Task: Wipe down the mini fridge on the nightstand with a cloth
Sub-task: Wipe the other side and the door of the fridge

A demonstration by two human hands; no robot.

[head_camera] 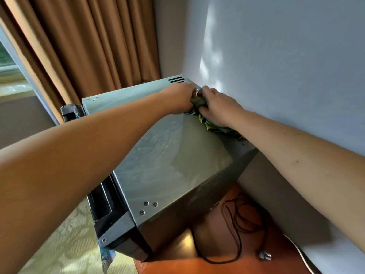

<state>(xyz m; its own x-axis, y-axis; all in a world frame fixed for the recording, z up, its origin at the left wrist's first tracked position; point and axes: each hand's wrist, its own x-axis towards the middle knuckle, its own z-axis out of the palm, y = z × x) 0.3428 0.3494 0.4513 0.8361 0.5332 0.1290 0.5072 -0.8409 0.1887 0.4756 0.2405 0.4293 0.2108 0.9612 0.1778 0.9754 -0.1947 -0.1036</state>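
Here both hands, left hand (180,97) and right hand (216,104), pinch the cloth (198,100) with curled fingers atop the unlabelled mini fridge (158,155).

Silver-grey, faintly streaked top on the mini fridge (158,155), with black vent slots at its far corner and a black door edge at lower left of the frame. Dark green cloth (199,101), with yellow and green patterned folds trailing to the right. Orange-brown, vertically pleated curtain (88,46) at upper left. Pale blue-grey wall (286,56) at right. Reddish-brown nightstand (217,262) at the bottom, crossed by a black cord (237,224). Pale yellow-green, leaf-patterned floor covering (69,244) at lower left.
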